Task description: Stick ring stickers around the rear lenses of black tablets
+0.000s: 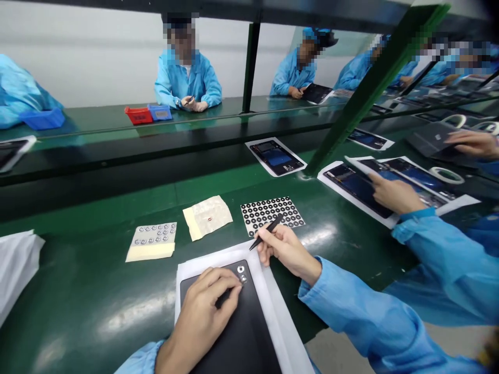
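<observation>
Tablet [249, 332] nearest, lying on the table [97, 291] under the left hand [208, 306], whose fingers curl loosely beside the lenses [241, 269]; I cannot tell whether they pinch anything. At the tablet's far right, the right hand [286, 249] grips tweezers [275, 223].

Green bench [89, 291], white paper [275, 298], black-ringed sticker sheet [268, 206]

No readable text — just a blurred mark [437, 137] on a dark box [424, 144].
</observation>
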`<state>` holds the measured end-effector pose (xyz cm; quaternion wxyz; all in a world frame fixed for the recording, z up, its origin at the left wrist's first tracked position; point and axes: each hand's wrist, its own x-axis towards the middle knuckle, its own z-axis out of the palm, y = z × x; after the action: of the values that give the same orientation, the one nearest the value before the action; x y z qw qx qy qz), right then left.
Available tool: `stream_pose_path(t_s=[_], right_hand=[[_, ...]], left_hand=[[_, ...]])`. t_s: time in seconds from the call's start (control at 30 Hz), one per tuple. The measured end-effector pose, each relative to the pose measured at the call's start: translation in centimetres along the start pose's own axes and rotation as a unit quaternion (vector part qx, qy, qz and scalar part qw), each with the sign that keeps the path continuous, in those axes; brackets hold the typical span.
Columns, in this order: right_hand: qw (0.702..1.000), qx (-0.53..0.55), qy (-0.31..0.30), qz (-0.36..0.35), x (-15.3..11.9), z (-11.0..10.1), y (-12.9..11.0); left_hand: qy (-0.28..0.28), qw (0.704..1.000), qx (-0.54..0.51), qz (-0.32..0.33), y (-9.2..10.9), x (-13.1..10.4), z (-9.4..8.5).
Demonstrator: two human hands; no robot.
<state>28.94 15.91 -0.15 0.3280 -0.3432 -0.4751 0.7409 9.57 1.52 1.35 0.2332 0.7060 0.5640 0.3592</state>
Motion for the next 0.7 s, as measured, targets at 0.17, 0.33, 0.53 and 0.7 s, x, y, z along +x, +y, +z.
stream_pose_path(t_s=[0.17,0.33,0.53,0.7], right_hand=[[1.000,0.012,-0.012,-0.005,-0.3,0.6,-0.2],[0.998,-0.038,0.014,-0.047,-0.6,0.7,-0.3],[0.985,-0.091,0.099,-0.106,-0.1,-1.3,-1.1],[0.983,-0.104,0.103,-0.109,0.1,-1.7,-1.2]], left_hand=[[0.056,0.997,0.039,-0.039,-0.8,1.8,-3.6],[0.098,0.964,0.230,-0.088,-5.2,8.3,-5.8],[0.051,0.952,0.288,-0.087,-8.3,11.0,-6.2],[0.006,0.950,0.306,-0.061,-8.6,10.6,-5.9]])
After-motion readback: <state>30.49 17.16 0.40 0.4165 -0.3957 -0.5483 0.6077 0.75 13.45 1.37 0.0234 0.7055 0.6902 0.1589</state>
